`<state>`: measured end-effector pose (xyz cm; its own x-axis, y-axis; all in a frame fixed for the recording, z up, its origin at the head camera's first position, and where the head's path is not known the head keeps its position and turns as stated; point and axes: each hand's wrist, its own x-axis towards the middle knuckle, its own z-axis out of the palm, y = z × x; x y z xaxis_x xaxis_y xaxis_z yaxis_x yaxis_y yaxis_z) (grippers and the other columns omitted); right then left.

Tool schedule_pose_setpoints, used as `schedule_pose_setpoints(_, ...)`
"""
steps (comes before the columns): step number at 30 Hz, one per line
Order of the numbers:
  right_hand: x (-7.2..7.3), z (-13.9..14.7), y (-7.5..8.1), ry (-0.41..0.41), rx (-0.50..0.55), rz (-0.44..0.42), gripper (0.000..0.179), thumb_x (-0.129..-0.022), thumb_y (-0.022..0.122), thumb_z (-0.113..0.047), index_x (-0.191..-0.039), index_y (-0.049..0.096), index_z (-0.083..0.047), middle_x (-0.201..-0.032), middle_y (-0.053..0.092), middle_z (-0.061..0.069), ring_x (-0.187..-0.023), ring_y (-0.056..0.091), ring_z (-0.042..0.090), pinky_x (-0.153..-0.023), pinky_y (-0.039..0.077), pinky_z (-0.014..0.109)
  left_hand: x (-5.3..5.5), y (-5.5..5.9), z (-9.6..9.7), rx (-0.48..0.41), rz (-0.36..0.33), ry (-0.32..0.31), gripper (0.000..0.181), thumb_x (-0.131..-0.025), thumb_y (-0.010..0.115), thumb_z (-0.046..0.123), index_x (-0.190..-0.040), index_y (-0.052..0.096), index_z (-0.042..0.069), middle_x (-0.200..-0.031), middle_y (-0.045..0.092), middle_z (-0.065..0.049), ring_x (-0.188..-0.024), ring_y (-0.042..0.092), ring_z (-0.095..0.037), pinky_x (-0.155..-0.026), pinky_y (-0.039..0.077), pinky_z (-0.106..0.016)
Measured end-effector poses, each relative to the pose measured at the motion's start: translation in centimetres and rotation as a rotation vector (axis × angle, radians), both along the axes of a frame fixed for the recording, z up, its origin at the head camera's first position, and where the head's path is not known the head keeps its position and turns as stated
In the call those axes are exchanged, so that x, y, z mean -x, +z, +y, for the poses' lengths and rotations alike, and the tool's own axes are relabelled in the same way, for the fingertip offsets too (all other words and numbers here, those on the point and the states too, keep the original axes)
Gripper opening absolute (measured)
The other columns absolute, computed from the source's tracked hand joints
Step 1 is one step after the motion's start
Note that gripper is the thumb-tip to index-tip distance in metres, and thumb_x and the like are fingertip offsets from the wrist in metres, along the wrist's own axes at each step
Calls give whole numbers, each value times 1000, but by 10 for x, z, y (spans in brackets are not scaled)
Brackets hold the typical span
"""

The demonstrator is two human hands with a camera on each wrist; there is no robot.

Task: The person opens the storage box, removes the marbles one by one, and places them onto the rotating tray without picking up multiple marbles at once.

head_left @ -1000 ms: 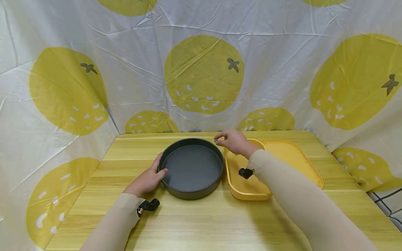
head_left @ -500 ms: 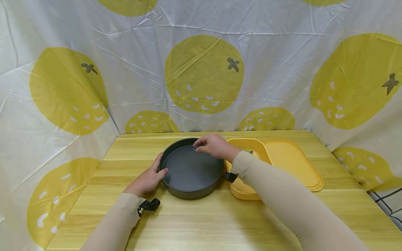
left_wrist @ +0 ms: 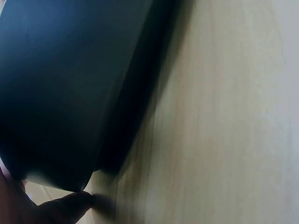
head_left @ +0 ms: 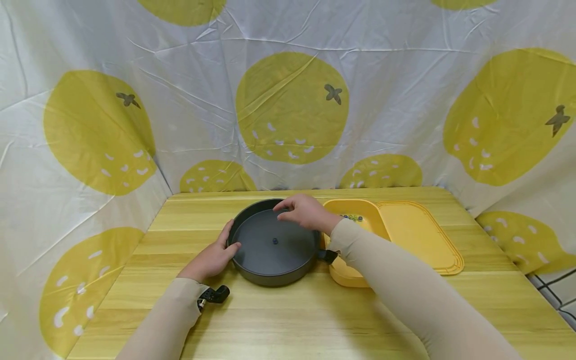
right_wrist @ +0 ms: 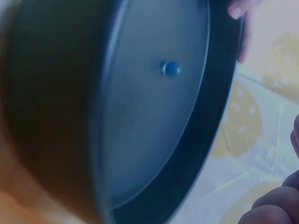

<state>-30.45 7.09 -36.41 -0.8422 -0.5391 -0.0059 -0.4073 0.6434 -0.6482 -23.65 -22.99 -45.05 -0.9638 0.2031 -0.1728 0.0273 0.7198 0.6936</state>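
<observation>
A round dark grey pan (head_left: 261,260) with no visible handle sits on the wooden table. My left hand (head_left: 212,257) holds its left rim, and in the right wrist view a fingertip (right_wrist: 236,11) shows over the inner wall. On the pan's floor lies one small blue marble (head_left: 275,241), plain too in the right wrist view. Above the pan's far right part is my right hand (head_left: 306,213), thumb and forefinger apart with nothing between them. Several marbles (head_left: 353,218) lie near the back of the yellow box (head_left: 346,281), partly hidden by the right forearm.
To the right of the box lies a flat yellow lid (head_left: 423,235). A fruit-printed cloth (head_left: 288,175) hangs behind and at both sides of the table (head_left: 297,320). Each wrist bears a black camera mount, the right one over the box's left edge.
My right hand has moved left from above the yellow box to over the pan and let go of the marble, which now lies in the pan. The left hand stays on the rim.
</observation>
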Motion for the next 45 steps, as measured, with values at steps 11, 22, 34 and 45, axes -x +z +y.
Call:
schedule_pose_setpoints(11, 23, 86, -2, -193, 38, -38, 34, -106, 65, -29, -135, 73, -13, -132, 69, 17, -62, 45, 9, -63, 44, 31, 1, 3, 2, 7, -13, 3, 79, -110, 43, 48, -171, -5, 31, -175, 15, -20, -153, 33, -52, -123, 29, -67)
schedule_pose_setpoints(22, 39, 131, -42, -264, -116, -102, 30, -104, 66, -21, -129, 75, -7, -144, 64, 21, -86, 62, 18, -68, 48, 30, 0, 0, 0, 5, -21, 11, 79, -110, 43, 48, -171, -5, 30, -175, 18, -20, -154, 32, -51, -124, 28, -67)
schedule_pose_setpoints(34, 42, 126, -52, -253, -258, -58, 31, -101, 68, -19, -128, 75, -7, -136, 71, 18, -116, 69, 34, -97, 56, 47, 0, -3, 0, -4, -16, 10, 79, -111, 44, 46, -171, -5, 30, -176, 15, -18, -155, 31, -49, -125, 26, -66)
schedule_pose_setpoints(45, 45, 136, -59, -270, -230, -65, 26, -97, 73, -16, -120, 78, -6, -126, 75, 16, -98, 66, 26, -87, 55, 40, 0, -1, 0, 14, -18, 11, 79, -110, 43, 48, -171, -6, 32, -175, 17, -20, -153, 33, -51, -123, 28, -67)
